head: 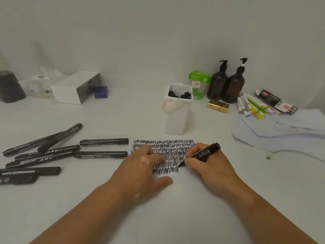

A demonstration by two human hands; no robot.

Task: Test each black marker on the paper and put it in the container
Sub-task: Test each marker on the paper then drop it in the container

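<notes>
Right grip (209,164) is pinching marker (204,152), scribbling; left grip (144,168) is lying flat, pinning paper (182,175). Little blank paper is showing at 6 o'clock, so tip is risking inking the bench (175,217).

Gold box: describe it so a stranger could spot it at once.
Find the two brown plastic pump bottles against the wall, far right of the white table. The small gold rectangular box lies flat just in front of them. It is the only shiny gold thing, between the tall white plastic container and the coloured markers.
</notes>
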